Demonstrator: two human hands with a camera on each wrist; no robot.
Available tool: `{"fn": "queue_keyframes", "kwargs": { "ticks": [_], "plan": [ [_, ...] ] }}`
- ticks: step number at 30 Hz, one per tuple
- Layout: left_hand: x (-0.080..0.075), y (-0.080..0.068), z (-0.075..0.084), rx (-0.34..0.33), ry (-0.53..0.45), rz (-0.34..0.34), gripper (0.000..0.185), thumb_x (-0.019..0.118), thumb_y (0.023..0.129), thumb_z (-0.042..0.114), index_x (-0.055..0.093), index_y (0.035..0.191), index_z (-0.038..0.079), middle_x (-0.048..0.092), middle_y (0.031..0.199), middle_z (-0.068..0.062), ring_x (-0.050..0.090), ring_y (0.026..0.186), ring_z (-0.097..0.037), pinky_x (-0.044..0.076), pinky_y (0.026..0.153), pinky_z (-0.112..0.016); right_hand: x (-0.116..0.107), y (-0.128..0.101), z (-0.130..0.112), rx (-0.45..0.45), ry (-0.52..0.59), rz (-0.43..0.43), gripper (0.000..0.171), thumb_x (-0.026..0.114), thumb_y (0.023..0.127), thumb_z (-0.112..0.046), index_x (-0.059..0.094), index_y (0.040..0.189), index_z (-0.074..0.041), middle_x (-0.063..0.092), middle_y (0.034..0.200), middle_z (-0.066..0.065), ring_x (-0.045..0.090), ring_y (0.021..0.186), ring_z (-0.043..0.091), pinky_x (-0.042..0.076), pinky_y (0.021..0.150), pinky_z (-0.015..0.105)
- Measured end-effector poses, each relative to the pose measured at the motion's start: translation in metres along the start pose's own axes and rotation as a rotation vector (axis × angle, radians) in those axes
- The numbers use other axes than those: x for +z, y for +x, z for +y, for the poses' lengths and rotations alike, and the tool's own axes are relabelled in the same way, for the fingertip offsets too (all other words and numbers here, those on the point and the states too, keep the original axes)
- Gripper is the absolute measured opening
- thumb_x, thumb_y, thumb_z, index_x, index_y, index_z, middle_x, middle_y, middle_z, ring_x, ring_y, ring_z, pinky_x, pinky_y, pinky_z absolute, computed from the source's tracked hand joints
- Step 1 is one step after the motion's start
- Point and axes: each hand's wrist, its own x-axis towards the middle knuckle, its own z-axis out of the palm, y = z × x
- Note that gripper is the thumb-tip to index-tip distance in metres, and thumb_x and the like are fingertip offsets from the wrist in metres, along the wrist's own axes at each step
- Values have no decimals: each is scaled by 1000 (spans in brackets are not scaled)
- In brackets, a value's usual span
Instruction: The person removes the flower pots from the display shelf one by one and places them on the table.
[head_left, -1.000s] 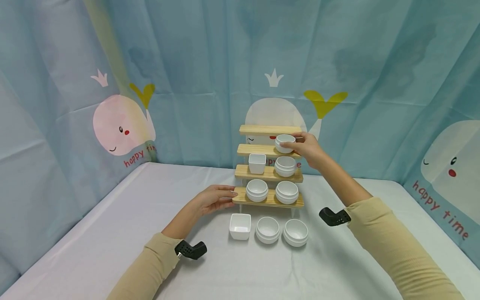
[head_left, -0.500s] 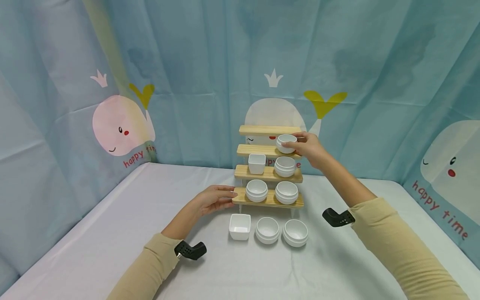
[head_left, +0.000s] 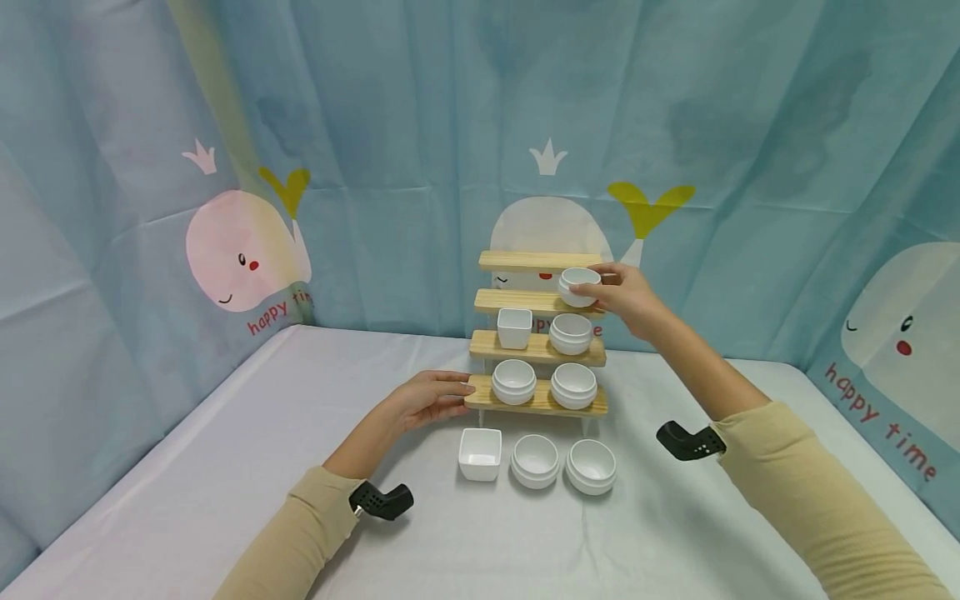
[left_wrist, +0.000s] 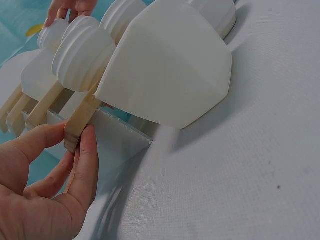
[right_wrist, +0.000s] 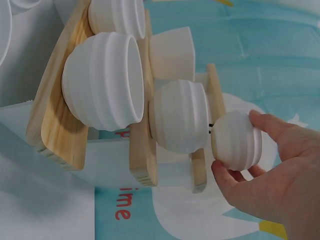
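Observation:
A tiered stand with wooden shelves [head_left: 483, 346] holds white cups. My left hand [head_left: 431, 398] pinches the left end of the lowest shelf [left_wrist: 80, 117], thumb above and fingers below. On the right part of the third shelf up, my right hand [head_left: 626, 298] grips a round white bowl [head_left: 579, 287]; in the right wrist view thumb and fingers are round this ribbed bowl [right_wrist: 237, 141]. Below it, a square white cup [head_left: 514, 328] and a round bowl [head_left: 571, 334] share the second shelf. Two round bowls [head_left: 513, 382] sit on the lowest one.
In front of the stand, a square white cup [head_left: 480, 454] and two round bowls [head_left: 536, 461] stand in a row on the white tablecloth [head_left: 420, 542]. The top shelf [head_left: 540, 261] bears nothing. Behind hangs a blue curtain [head_left: 390, 250] with whale prints.
My right hand has moved slightly to the right with the round bowl, along the third shelf. The left hand keeps its hold on the lowest shelf.

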Motion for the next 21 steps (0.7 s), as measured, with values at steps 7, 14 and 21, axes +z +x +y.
{"fn": "queue_keyframes", "kwargs": {
  "ticks": [7,14,21],
  "plan": [
    [0,1,0,0,-2,-4,51,64,103,0,47,151,-10,65,122,-17,73,88,-14,66,82,-24,-6,-4,1,-14,12,-3,72,70,103,-19,34,161,2,44,154,24,55,127,30,43,123,45],
    [1,2,-2,3,1,-4,51,64,103,-1,48,150,-10,65,123,-17,72,87,-14,66,81,-24,-11,-10,2,-21,4,-8,74,70,103,-19,30,163,2,40,157,26,49,139,36,40,125,45],
    [0,2,-2,7,2,-5,52,65,102,-2,48,150,-10,65,123,-17,73,87,-14,65,80,-23,-13,-15,3,-37,-13,-21,73,70,103,-20,33,162,2,43,155,25,50,136,34,41,125,45]
  ]
}}
